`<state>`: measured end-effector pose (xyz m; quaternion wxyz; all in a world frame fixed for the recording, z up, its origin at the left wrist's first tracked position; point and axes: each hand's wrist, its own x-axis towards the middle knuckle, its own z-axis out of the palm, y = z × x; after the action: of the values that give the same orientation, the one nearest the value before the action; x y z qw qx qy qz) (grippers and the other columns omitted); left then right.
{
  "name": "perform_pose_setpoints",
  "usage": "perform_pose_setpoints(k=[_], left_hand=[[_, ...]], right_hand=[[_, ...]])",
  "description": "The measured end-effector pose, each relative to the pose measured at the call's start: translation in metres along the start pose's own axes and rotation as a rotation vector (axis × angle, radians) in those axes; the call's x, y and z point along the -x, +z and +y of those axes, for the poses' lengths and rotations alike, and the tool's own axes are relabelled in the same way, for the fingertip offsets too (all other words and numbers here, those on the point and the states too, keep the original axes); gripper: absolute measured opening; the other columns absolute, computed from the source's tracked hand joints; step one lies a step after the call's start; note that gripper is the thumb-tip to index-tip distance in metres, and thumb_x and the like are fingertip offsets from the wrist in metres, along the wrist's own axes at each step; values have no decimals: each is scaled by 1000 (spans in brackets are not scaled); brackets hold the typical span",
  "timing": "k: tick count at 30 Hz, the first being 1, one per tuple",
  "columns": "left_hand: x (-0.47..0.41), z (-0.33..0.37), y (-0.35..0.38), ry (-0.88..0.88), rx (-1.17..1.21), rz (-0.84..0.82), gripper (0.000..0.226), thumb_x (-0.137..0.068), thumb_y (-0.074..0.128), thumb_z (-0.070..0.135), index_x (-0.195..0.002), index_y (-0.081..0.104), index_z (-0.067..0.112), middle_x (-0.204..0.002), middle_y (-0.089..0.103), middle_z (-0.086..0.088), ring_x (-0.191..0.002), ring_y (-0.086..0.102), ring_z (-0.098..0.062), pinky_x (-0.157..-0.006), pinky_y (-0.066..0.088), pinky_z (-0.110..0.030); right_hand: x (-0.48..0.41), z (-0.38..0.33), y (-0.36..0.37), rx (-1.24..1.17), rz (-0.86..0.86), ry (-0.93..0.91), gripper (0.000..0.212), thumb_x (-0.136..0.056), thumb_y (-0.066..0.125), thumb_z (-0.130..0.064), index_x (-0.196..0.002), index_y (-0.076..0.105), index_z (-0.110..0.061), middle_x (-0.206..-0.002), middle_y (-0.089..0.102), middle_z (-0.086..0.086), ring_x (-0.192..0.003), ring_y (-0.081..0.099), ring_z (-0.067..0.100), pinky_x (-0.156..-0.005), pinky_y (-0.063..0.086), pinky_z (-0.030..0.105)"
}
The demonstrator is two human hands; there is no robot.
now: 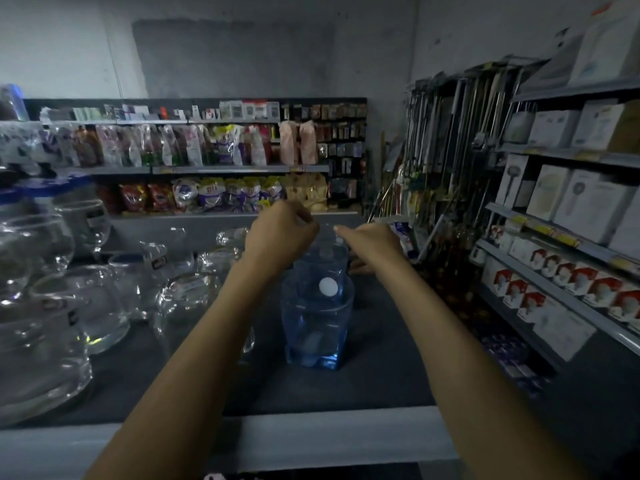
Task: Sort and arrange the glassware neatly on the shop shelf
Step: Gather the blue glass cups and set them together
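Midway back from the shelf's (381, 358) front edge stands a stack of blue glasses (317, 327). My right hand (372, 245) curls round its top glass from the right. My left hand (280, 233) is curled over the rim, though I cannot tell if it grips. Clear glassware (86, 306) crowds the shelf's left edge.

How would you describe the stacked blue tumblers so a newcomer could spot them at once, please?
Look at the dark shelf top in front of the person. Right of the clear glassware stands a stack of blue tumblers. It alone is tinted, with a round white sticker.
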<state>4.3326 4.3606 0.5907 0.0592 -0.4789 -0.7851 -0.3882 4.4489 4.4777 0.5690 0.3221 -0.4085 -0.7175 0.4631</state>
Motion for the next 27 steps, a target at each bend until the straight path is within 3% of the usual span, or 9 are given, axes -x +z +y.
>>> perform_pose_setpoints(k=[4, 7, 12, 14, 17, 20, 25, 27], left_hand=[[0, -2, 6, -42, 62, -22, 23, -98, 62, 25, -82, 70, 11, -68, 61, 0, -66, 59, -19, -56, 44, -27], [4, -4, 8, -39, 56, -29, 19, -98, 60, 17, -95, 77, 10, -75, 67, -2, -63, 61, -16, -43, 39, -15], [8, -2, 5, -58, 124, 2, 28, -98, 59, 16, -122, 72, 12, -109, 73, -11, -79, 69, -23, -59, 52, -29], [9, -1, 5, -57, 160, 21, 34, -99, 59, 16, -132, 66, 12, -110, 72, -12, -77, 68, -20, -62, 57, -32], [10, -1, 6, -55, 205, 70, 39, -100, 60, 24, -137, 60, 12, -116, 71, -13, -88, 70, -25, -82, 61, -42], [11, 1, 6, -90, 257, 95, 48, -100, 59, 40, -139, 58, 12, -122, 70, -12, -96, 69, -26, -86, 60, -46], [16, 12, 1, -139, 489, 55, 74, -90, 57, 64, -147, 49, 18, -133, 65, -12, -115, 64, -31, -99, 55, -50], [17, 15, -1, -120, 603, 8, 68, -94, 58, 61, -147, 47, 21, -132, 63, -6, -116, 64, -28, -98, 56, -47]], right_hand=[[-1, -1, 9, 11, 15, -36, 30, -86, 72, -42, -78, 69, -12, -79, 75, 11, -71, 74, 28, -74, 64, 45], [-2, -2, 8, -16, 20, 1, 21, -87, 70, -28, -83, 70, -8, -68, 72, 9, -48, 64, 20, -50, 53, 28], [-2, -1, 6, 28, 128, -22, 23, -91, 62, -20, -77, 72, -5, -61, 72, 5, -31, 58, 10, -38, 43, 17], [-3, 3, 5, 7, 139, -31, 25, -93, 58, -18, -78, 71, -4, -63, 73, 10, -34, 60, 12, -39, 44, 18], [-9, 5, -2, -86, 201, -87, 27, -93, 56, -16, -73, 70, -5, -61, 73, 12, -45, 67, 21, -47, 51, 27], [-12, 3, -9, -274, 245, -145, 29, -93, 55, -11, -67, 65, -6, -53, 67, 8, -40, 60, 20, -40, 41, 24], [-3, -3, -19, -557, 141, -148, 20, -96, 57, -6, -77, 64, -2, -54, 64, 9, -39, 57, 17, -35, 35, 20], [-2, -4, -20, -633, 53, -122, 17, -97, 57, -6, -82, 63, -3, -53, 65, 7, -40, 58, 16, -35, 34, 19]])
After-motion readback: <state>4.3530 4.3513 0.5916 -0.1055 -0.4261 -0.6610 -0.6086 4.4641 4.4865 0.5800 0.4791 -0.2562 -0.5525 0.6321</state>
